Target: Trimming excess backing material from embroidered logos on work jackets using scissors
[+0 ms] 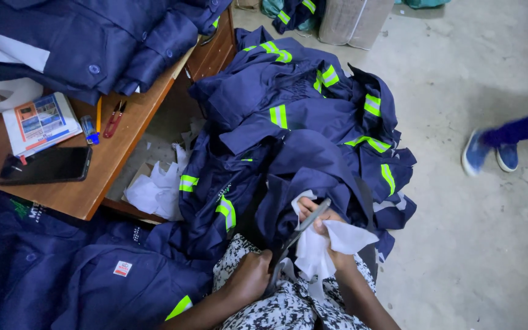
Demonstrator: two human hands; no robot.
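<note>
the concrete floor (490, 244) fills the right side of the view, grey, scuffed and dusty. on it lies a big heap of navy work jackets (300, 128) with bright yellow-green reflective strips, spilling from the worktop's edge down to the person's lap. a wooden worktop (87, 195) stands at the left, with more folded navy jackets (93, 43) stacked on its far end and another navy garment (62, 281) spread below its near edge. under the worktop's side sits a pile of white paper scraps (157, 189). at the top edge a pale sack (355, 21) rests on the floor, and at the right another person's 2 blue shoes (490, 156) and a blue trouser leg show.

on the worktop lie a dark phone (47, 165), a printed booklet (41, 122), a blue lighter (90, 129), a pencil (99, 113) and small red snips (115, 119), all near each other.

the person sits with patterned black-and-white cloth (288, 308) over the lap. the left hand (249, 275) is closed around the handle of grey scissors (300, 235), whose blades point up and away. the right hand (325, 223) pinches a white piece of fabric (322, 250) attached to a jacket at the heap's near edge, just beside the blades.
</note>
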